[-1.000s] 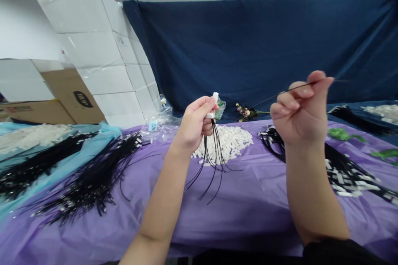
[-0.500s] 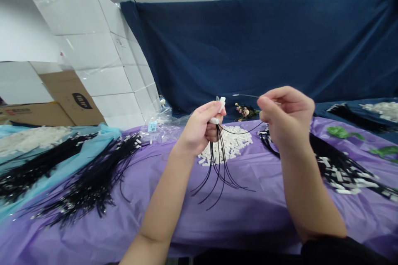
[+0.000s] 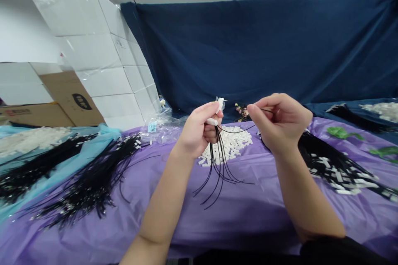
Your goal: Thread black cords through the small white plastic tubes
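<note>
I have the left hand closed in a pinch, thumb against curled fingers, gripping a small white piece that pokes up past the thumb; a second white piece sticks out lower down from the same fist. Beneath that fist, a loose bunch of black cords hangs and fans out above the table. My right hand is level with the left and a little apart from it, thumb and forefinger pressed together on a thin black strand. Another stretch of cord sags across the gap between the hands; I can't tell if it is the same strand. Behind and below the left hand, a pile of white pieces sits on the purple cover. Further out, I see dark cord bundles on either side, one at left and one at right with white bits on it. Beyond are pink flowers, crumpled clear plastic, stacked white boxes and a blue curtain.
</note>
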A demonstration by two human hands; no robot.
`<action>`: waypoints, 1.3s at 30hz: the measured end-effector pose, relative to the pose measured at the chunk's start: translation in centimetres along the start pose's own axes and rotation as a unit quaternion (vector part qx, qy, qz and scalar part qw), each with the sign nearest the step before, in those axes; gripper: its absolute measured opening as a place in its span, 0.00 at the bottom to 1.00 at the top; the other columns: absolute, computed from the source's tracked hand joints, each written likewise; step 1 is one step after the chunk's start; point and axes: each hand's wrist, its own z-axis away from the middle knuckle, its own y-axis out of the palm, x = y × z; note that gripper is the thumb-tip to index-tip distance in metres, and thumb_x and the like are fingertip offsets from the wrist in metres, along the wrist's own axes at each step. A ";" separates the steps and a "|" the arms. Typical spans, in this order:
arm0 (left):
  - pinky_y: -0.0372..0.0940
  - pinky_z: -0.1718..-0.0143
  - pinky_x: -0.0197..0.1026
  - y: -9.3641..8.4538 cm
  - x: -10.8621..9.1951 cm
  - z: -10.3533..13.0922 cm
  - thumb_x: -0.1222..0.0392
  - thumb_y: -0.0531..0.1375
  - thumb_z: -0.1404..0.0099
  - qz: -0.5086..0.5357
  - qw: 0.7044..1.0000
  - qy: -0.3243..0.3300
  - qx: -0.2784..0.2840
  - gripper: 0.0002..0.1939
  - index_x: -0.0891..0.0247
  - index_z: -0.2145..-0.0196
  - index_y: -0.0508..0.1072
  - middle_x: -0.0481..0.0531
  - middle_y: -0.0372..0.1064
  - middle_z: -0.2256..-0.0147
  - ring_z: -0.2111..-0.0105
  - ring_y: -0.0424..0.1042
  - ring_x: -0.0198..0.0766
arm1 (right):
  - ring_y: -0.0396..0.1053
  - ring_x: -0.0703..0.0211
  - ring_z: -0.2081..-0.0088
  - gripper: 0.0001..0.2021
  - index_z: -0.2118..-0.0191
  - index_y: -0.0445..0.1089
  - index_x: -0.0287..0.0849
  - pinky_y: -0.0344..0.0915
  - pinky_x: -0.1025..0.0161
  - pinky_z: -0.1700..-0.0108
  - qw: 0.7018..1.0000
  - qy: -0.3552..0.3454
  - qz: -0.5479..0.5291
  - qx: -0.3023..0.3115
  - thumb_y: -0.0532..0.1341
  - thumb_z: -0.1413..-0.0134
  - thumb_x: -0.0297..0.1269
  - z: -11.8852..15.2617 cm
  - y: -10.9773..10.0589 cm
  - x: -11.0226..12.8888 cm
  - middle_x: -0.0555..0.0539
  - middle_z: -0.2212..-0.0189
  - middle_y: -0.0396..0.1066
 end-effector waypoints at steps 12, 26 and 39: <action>0.38 0.86 0.27 0.2 0.0 0.1 0.51 0.60 0.37 -0.022 0.999 0.022 -0.017 0.16 0.63 0.75 0.64 0.39 0.43 0.82 0.86 0.38 0.22 | 0.55 0.68 0.82 0.05 0.71 0.70 0.45 0.53 0.65 0.79 0.974 -0.162 0.158 0.024 0.66 0.48 0.31 -0.3 -0.9 0.2 0.56 0.84 0.58; 0.40 0.85 0.27 -0.2 -0.2 0.3 0.52 0.61 0.39 -0.106 0.994 0.031 0.007 0.15 0.62 0.75 0.62 0.41 0.49 0.81 0.85 0.41 0.22 | 0.61 0.67 0.76 0.06 0.60 0.70 0.43 0.60 0.68 0.73 0.953 -0.194 0.180 0.149 0.60 0.41 0.27 -0.4 -1.5 0.7 0.50 0.72 0.70; 0.39 0.84 0.27 0.0 -0.1 0.3 0.54 0.64 0.41 -0.140 0.988 -0.009 0.067 0.16 0.63 0.76 0.61 0.40 0.45 0.81 0.84 0.41 0.22 | 0.65 0.67 0.73 0.06 0.62 0.71 0.44 0.62 0.68 0.71 0.948 -0.201 0.189 0.156 0.61 0.43 0.26 0.1 -1.0 1.0 0.51 0.72 0.72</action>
